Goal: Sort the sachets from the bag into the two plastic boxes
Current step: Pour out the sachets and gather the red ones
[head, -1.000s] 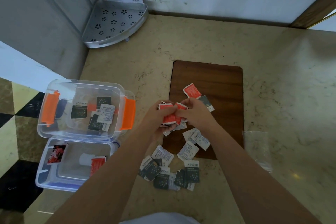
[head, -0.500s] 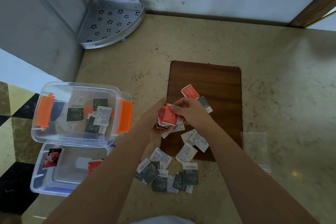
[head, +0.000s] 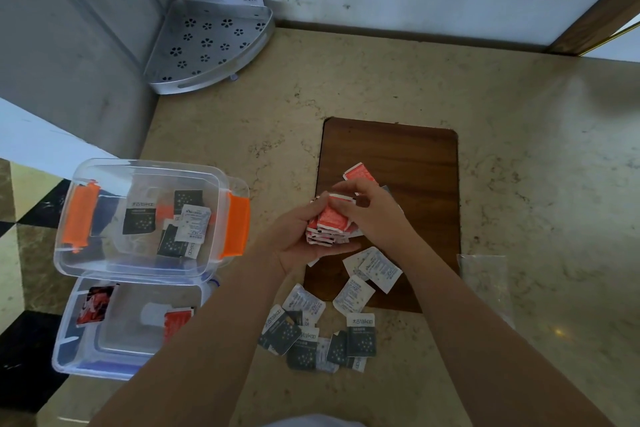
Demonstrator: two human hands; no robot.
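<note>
Both hands (head: 332, 222) closed round red sachets (head: 330, 220), seemingly a stack, above board (head: 415, 163)

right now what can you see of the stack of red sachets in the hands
The stack of red sachets is a small bundle of flat, square orange-red packets with white edges and fine white print, paper or foil by the look. It lies tilted in the left hand, while the right hand presses on top. It is held above the near-left part of the wooden board.
</note>
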